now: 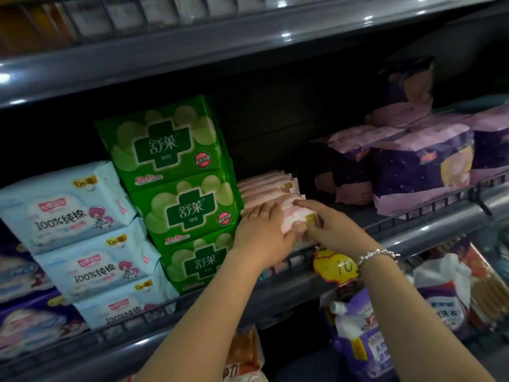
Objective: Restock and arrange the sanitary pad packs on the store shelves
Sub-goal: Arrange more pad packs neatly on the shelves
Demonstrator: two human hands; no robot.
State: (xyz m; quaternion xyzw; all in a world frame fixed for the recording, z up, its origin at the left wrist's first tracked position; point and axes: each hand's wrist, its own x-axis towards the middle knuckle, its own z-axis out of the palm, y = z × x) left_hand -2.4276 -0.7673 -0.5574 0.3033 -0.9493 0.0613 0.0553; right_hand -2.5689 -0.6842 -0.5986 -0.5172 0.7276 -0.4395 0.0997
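Note:
A row of thin pink-and-white pad packs (268,186) stands on the middle shelf (429,232), right of the green packs (176,172). Both hands hold the front pink pack (296,216) of that row. My left hand (264,232) grips its left side, fingers over the top and thumb under its front. My right hand (330,224) grips its right side, fingers curled over the top corner. A silver bracelet is on my right wrist.
Light blue packs (68,210) are stacked at the left, purple packs (418,166) at the right with a dark gap between. A wire rail (413,213) runs along the shelf front. A yellow price tag (334,264) hangs below. Bagged goods fill the lower shelf.

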